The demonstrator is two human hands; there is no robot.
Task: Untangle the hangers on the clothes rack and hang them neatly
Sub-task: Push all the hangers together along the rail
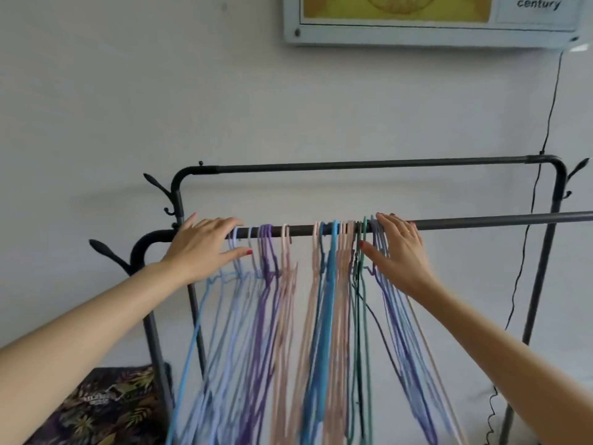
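Hangers (321, 284) crowd the near rail (301, 230), somewhat blurred. Left hand (205, 248) and right hand (398, 252), fingers straight, bracket them, apparently touching the outermost ones.

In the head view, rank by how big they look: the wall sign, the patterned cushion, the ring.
Largest to smallest:
1. Wall sign, cropped by the frame
2. Cushion, also cropped, so close to the sign
3. Ring

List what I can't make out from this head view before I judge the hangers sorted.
- Thin coloured wire hangers: lower ends cut off by bottom edge, motion-blurred, so tangles unclear.
- Hooks beneath left hand and right hand: covered.
- Dark metal front rail: right end leaves frame.
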